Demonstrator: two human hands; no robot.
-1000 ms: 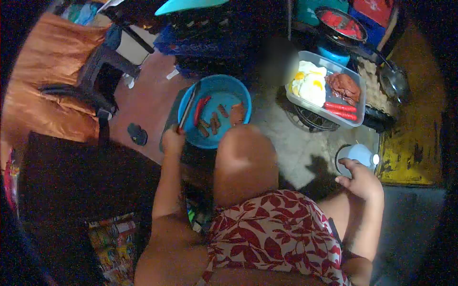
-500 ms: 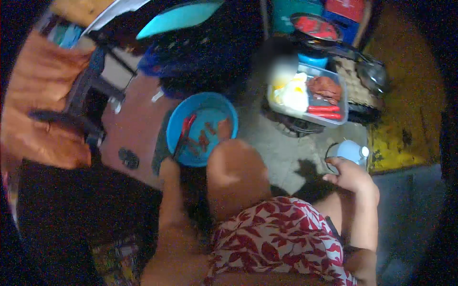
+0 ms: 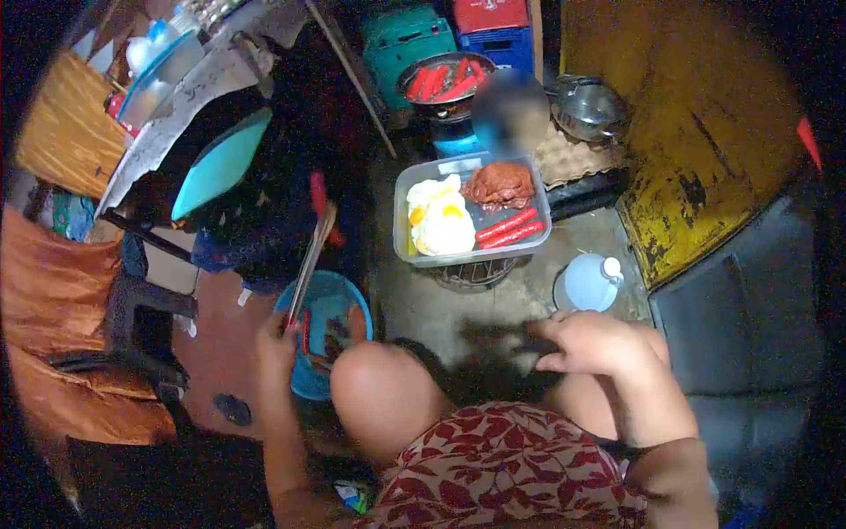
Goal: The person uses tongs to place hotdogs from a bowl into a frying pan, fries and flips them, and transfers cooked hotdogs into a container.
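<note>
My left hand (image 3: 277,342) is closed around metal tongs (image 3: 310,264) with red ends, which point up and away over the blue basin (image 3: 365,304). Reddish-brown pieces and a thin red strip lie inside that basin, partly hidden by my knee. My right hand (image 3: 586,344) hovers by my other knee, fingers loosely apart and holding nothing. Just beyond it stands a jug of pale blue liquid (image 3: 586,284) with a white cap. Ahead is a clear plastic container (image 3: 471,259) with fried eggs (image 3: 443,227), reddish-brown meat (image 3: 500,186) and two red sausages (image 3: 509,229).
Red sausages fill a pan (image 3: 441,108) on a burner at the back. A lidded pot (image 3: 589,108) stands right of it, near an egg tray (image 3: 573,157). Crates (image 3: 407,44) rise behind. A yellow worn panel (image 3: 696,132) borders the right, a dark stool (image 3: 150,326) the left.
My left hand has lifted the tongs up from the basin. The view has swung, so the container and pan appear further left. My right hand remains free near my knee.
</note>
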